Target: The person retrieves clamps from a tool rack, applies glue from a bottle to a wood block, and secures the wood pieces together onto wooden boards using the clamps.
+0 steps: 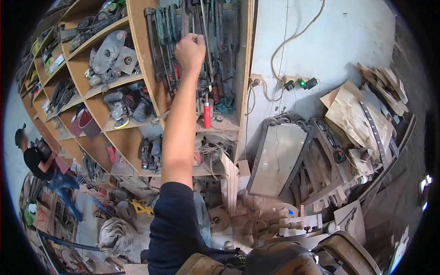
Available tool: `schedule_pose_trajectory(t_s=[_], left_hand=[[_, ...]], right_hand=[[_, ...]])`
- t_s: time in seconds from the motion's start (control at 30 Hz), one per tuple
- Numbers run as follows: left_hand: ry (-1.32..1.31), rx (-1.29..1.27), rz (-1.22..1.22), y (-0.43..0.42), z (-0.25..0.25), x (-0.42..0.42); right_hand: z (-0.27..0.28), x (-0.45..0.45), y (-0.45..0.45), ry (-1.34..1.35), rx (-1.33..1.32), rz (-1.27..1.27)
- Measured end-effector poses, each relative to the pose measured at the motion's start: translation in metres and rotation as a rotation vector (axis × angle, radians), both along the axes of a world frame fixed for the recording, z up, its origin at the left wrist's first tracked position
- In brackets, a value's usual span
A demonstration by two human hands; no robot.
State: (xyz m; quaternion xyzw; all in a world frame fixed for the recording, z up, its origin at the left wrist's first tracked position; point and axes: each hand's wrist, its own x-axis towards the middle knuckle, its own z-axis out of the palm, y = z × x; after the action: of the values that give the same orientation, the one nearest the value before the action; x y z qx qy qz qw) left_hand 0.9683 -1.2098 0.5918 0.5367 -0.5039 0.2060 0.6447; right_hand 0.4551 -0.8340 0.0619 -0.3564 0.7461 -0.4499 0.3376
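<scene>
The left hand (190,51) reaches into the tall compartment of the wooden shelf (246,68), at its upper middle, among hanging metal clamps. Its fingers are curled into a narrow grip beside the bars; whether they hold 1 cannot be told. 1 clamp with a red handle (207,115) hangs upright just right of the forearm, its handle near the compartment's bottom edge. The right hand is out of view. A framed mirror (280,158) leans right of the shelf; 1 person (39,162) stands at far left.
</scene>
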Motion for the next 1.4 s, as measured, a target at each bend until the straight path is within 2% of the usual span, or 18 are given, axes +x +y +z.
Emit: schedule_pose_trajectory(t_s=[0.13,0.27,0.5,0.67,0.77,0.87,0.97,1.1,1.17,1.23,1.27,1.4], left_hand=[[-0.042,-0.097,-0.099,-0.017,0.004,0.003],[-0.193,0.166,0.082,-0.039,0.012,-0.001],[-0.201,0.325,0.135,-0.040,0.014,-0.011],[-0.236,0.336,0.087,-0.038,0.018,-0.012],[-0.165,0.240,-0.016,-0.030,0.016,-0.017],[-0.091,0.075,0.012,-0.021,0.026,-0.026],[-0.190,-0.070,0.049,-0.016,0.049,-0.020],[-0.167,-0.109,0.031,0.024,0.078,-0.020],[-0.037,-0.033,-0.117,0.041,0.082,-0.018],[0.070,0.052,-0.252,0.098,0.081,-0.032],[0.016,0.016,-0.284,0.095,0.073,-0.019],[0.245,0.007,-0.602,0.159,0.024,-0.030]], right_hand=[[-0.002,0.005,0.004,0.002,0.002,-0.003],[-0.002,0.011,0.005,-0.001,0.005,0.001],[-0.003,0.016,0.008,-0.003,0.008,-0.005],[-0.003,0.019,0.009,0.000,0.015,-0.003],[-0.005,0.020,0.007,0.000,0.017,0.000],[-0.006,0.020,0.006,0.000,0.017,0.007],[-0.007,0.021,0.008,0.002,0.018,0.014],[-0.007,0.020,0.011,-0.002,0.007,0.029],[-0.007,0.019,0.013,-0.006,0.000,0.043],[-0.008,0.017,0.015,-0.008,-0.015,0.062],[-0.009,0.016,0.018,-0.011,-0.019,0.075],[-0.012,0.007,0.031,-0.013,-0.069,0.139]])
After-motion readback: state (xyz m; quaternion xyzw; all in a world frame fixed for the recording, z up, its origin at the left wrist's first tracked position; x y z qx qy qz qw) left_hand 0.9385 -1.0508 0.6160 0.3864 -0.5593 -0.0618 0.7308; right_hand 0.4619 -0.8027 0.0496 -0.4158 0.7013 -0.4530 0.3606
